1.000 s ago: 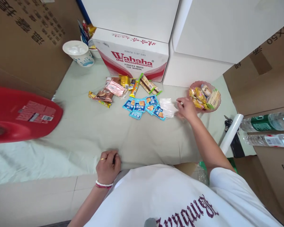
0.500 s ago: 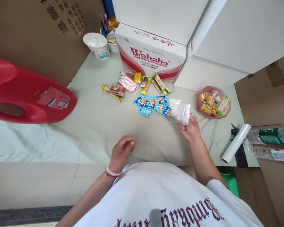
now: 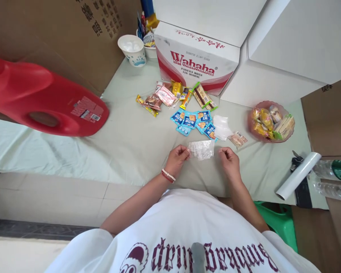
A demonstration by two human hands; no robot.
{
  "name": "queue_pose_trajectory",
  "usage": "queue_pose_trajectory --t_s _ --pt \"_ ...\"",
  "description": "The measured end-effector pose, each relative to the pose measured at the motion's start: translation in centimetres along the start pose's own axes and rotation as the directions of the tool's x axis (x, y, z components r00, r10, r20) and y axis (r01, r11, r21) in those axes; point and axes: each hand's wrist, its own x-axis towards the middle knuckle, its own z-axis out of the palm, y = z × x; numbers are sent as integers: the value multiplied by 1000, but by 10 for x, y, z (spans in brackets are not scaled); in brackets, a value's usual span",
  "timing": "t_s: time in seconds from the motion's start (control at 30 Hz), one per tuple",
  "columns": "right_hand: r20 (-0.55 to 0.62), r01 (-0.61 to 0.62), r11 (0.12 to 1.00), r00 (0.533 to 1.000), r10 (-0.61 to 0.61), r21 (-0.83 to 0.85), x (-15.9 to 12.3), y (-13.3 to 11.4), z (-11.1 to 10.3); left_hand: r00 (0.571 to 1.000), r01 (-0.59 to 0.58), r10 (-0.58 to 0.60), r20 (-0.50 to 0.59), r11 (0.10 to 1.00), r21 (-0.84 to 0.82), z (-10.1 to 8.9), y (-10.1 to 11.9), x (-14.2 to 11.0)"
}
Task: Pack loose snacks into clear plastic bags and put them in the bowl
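A small clear plastic bag (image 3: pixel 202 150) is spread out above the cloth in front of me. My left hand (image 3: pixel 177 159), with a beaded bracelet on the wrist, pinches its left edge. Just off the bag's right edge is my right hand (image 3: pixel 229 162), thumb and fingers closed, with nothing visible in them. More clear bags (image 3: pixel 222 128) lie flat beyond it, beside several blue snack packets (image 3: pixel 189 120). A small flat snack packet (image 3: pixel 238 140) rests beyond my right hand.
Wrapped snacks (image 3: pixel 165 95) lie before a Wahaha carton (image 3: pixel 197 62). A pink bowl (image 3: pixel 251 132) of snacks stands right, near a white roll (image 3: pixel 298 176) and plastic bottles (image 3: pixel 333 191). At left is a large red jug (image 3: pixel 59 94); paper cups (image 3: pixel 132 49) stand behind.
My left hand has come forward and right and now grips one bag. My right hand has left the bag stack, which now lies on the cloth. The view has shifted.
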Motion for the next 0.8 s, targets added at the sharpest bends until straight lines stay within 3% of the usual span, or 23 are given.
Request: queue_pose_trajectory --t_s 0.1,0.17,0.23,0.27,0.3,0.37,0.47,0.53,0.6,0.7,0.8 --pt "5 274 938 960 -280 -214 -6 -11 -4 999 39 -37 30 998 -54 -2 7 -7" --pt "148 478 842 878 -455 -249 -12 -22 3 997 34 -31 65 999 -37 -1 14 -11" --pt "278 600 769 795 -539 -221 -14 -32 14 993 -17 15 113 1000 20 1 23 -14" --pt "297 611 766 783 -547 -201 -14 -35 20 990 -53 47 137 998 44 1 27 -15" --pt "287 593 787 794 -536 -171 -13 -37 25 985 -85 76 153 995 54 1 31 -16" --pt "228 485 872 858 -460 -65 -10 -38 32 982 -129 121 146 990 51 0 36 -16" --pt "220 204 954 942 -252 222 -8 -38 36 990 -139 139 12 985 100 -1 31 -13" --pt "268 13 910 954 -136 415 -9 -40 38 994 -94 101 -39 984 150 0 21 -12" --pt "299 -114 833 952 -64 541 -10 -44 38 999 -39 36 22 989 146 -1 11 -10" --pt "213 -131 787 977 -1 603 -9 -44 34 992 -46 27 126 987 152 -6 5 -8" --pt "76 -107 807 994 77 581 -4 -36 29 982 -183 161 101 943 278 -17 14 -6"
